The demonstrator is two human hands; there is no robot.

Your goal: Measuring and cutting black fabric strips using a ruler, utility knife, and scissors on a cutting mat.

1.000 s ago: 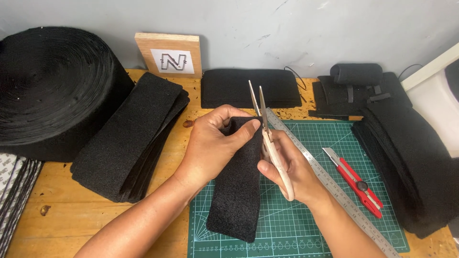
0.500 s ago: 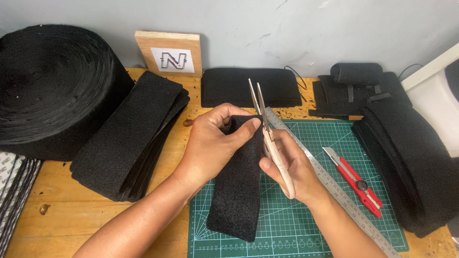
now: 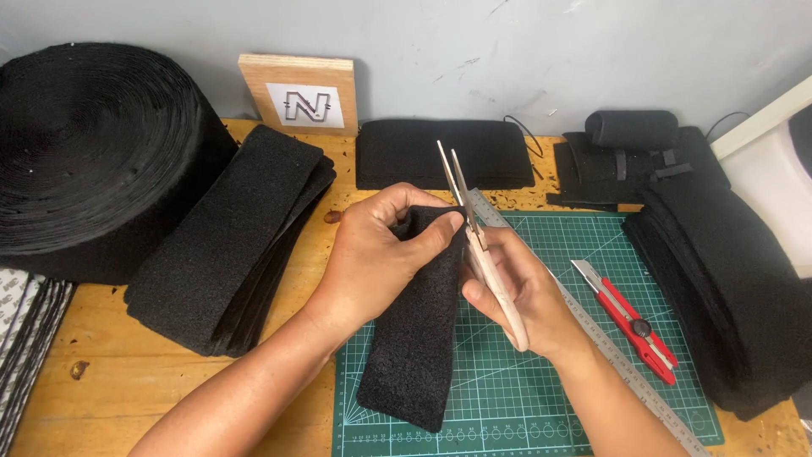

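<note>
My left hand (image 3: 381, 254) pinches the upper end of a black felt strip (image 3: 414, 338), which hangs down onto the green cutting mat (image 3: 507, 389). My right hand (image 3: 516, 288) grips a pair of scissors (image 3: 474, 228) with pale handles. The steel blades point up and away, slightly parted, right at the strip's top right corner beside my left thumb.
A large black felt roll (image 3: 93, 152) stands at the left, with a stack of cut black strips (image 3: 228, 237) beside it. A steel ruler (image 3: 609, 347) and red utility knife (image 3: 630, 322) lie on the mat. More black felt pieces (image 3: 727, 271) pile at the right; a small wooden sign (image 3: 300, 93) leans on the wall.
Both hands stay in nearly the same place. The scissor blades have shifted slightly at the strip's top corner.
</note>
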